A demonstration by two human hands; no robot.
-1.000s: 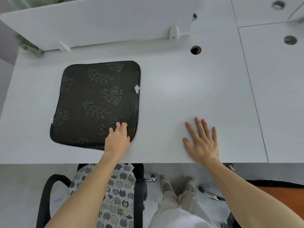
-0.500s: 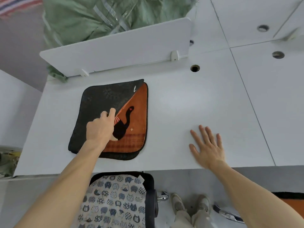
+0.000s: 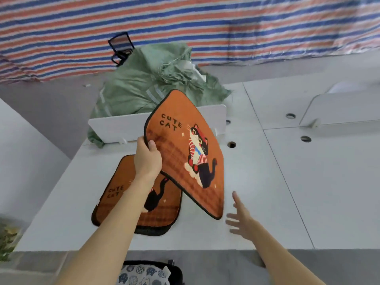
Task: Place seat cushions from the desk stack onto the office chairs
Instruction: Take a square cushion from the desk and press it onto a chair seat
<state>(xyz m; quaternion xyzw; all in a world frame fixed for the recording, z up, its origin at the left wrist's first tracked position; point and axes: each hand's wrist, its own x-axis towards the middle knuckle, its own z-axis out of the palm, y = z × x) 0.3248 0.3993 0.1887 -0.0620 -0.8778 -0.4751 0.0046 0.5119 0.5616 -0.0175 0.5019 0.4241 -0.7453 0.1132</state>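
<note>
My left hand (image 3: 147, 156) grips the left edge of an orange "CUTE CAT" seat cushion (image 3: 185, 153) and holds it tilted in the air above the white desk (image 3: 257, 182). Under it, a second orange cat cushion (image 3: 164, 210) lies flat on the desk, partly hidden by my left forearm. A dark edge shows beneath it at the front. My right hand (image 3: 241, 220) hovers open near the raised cushion's lower corner, fingers spread, holding nothing. At the bottom edge, an office chair (image 3: 174, 270) carries a cat-print cushion (image 3: 141, 275).
A white divider panel (image 3: 115, 126) stands at the desk's back, with a green sack (image 3: 148, 85) behind it. Cable holes (image 3: 232, 144) dot the desk to the right. A striped tarp (image 3: 185, 23) hangs at the far side. Another divider (image 3: 345, 108) stands far right.
My left hand peeled the top cushion off the stack, flipped it orange side up and raised it. My right hand lifted off the desk towards it. The view tilted upward.
</note>
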